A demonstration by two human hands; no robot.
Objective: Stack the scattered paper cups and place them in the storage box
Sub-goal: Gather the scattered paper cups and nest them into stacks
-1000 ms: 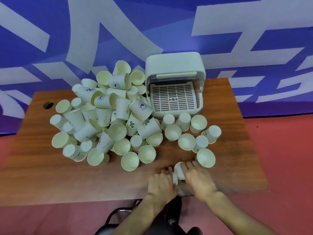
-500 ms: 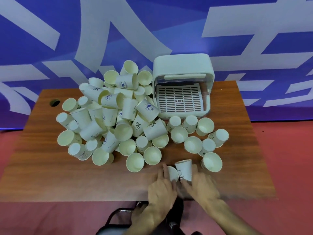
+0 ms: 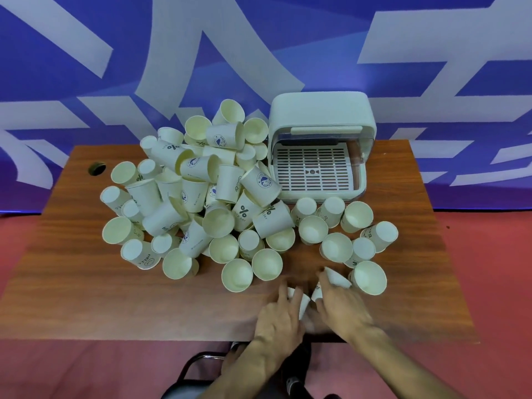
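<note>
Head camera showed cream paper cups (image 3: 201, 197) heaped left and centre on the brown wooden bench (image 3: 86, 298). Near its front edge the left hand (image 3: 280, 315) gripped one cup (image 3: 302, 303), the right hand (image 3: 342, 306) a second cup (image 3: 336, 279); the white plastic storage box (image 3: 321, 116) stood open behind.

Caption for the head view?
Left hand and right hand each hold a paper cup at the table edge; cup pile and open storage box behind.

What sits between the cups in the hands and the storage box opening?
A cluster of loose cups stands on the table between the storage box and the held cups in the left hand and right hand. The big pile crowds the box's left corner. Above them, nothing visible blocks.
</note>
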